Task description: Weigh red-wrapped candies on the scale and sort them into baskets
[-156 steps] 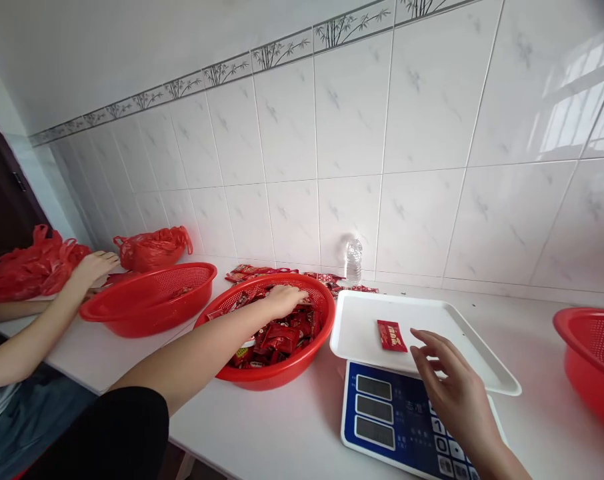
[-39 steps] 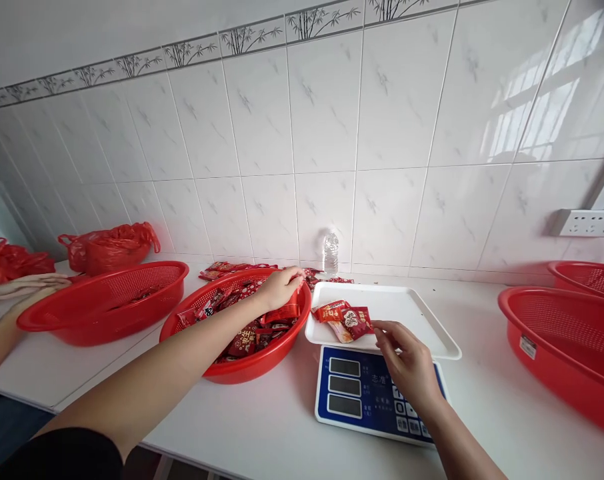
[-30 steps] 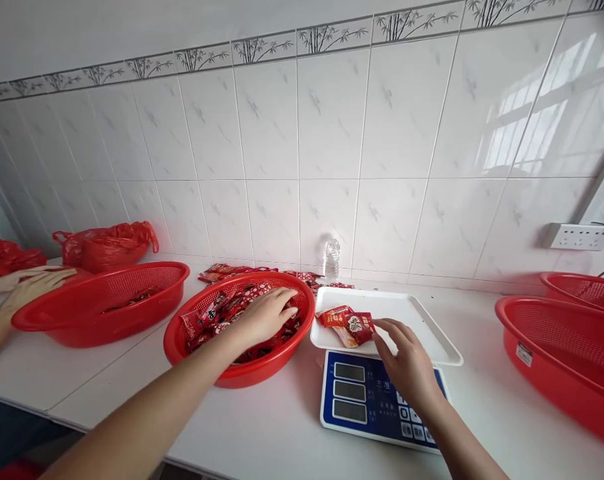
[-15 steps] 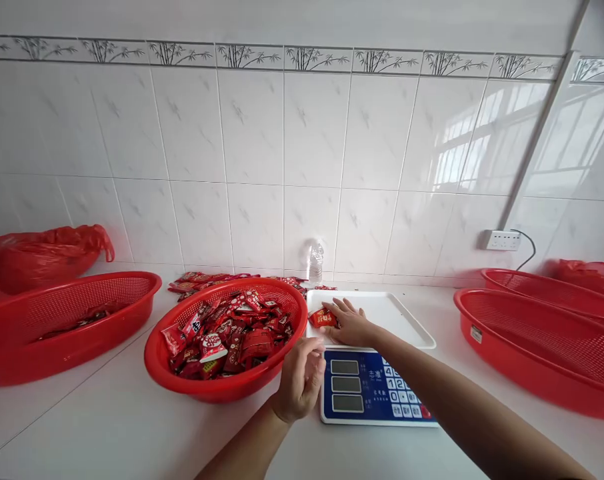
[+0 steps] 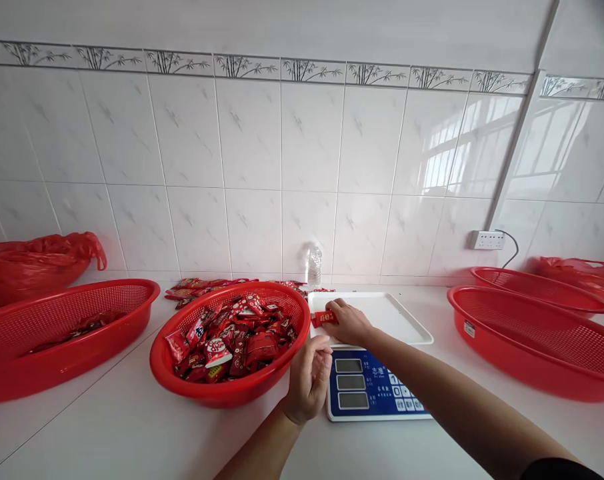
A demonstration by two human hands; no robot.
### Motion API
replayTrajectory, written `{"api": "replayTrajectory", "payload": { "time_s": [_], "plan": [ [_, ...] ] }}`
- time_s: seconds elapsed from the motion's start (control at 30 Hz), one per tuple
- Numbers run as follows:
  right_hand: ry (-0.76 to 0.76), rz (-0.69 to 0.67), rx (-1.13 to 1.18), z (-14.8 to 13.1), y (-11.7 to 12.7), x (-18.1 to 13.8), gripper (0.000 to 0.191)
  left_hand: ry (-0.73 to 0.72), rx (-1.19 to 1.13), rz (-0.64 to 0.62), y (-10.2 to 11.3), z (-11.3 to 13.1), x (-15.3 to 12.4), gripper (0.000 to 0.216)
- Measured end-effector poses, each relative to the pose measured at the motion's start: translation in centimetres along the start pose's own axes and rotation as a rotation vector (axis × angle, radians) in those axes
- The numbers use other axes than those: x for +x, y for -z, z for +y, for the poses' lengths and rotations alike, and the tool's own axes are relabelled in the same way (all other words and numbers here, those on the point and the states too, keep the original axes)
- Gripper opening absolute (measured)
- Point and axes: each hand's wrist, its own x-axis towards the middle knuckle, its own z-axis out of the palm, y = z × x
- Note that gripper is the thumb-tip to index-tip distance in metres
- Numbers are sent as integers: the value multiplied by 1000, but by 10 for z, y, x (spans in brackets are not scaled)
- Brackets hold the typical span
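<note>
Right grip clasps red packet on white tray.

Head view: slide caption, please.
Right hand on a red packet at the tray, left hand, half-curled, near the basket.

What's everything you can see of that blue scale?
The blue scale sits on the white table, white-edged and plastic-looking. Three grey displays stack at its left; no reading is legible. Chinese lettering fills the middle, with pale keys to the right, partly hidden by the right forearm. A shallow white tray appears to rest on it, behind the panel, bearing a red packet partly under the right hand. Whether the left hand touches it is unclear.
</note>
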Motion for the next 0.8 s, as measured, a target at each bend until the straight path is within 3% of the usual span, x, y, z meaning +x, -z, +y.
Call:
{"api": "replayTrajectory", "payload": {
  "time_s": [0.3, 0.6, 0.8],
  "plan": [
    [-50, 50, 9, 9, 1, 9, 25, 22, 52, -26, 1, -3, 0, 22],
    [-151, 233, 139, 36, 8, 12, 27, 36, 73, -68, -3, -8, -1, 21],
    [-281, 335, 204, 81, 23, 9, 34, 42, 98, -62, -4, -9, 3, 20]
  ]
}}
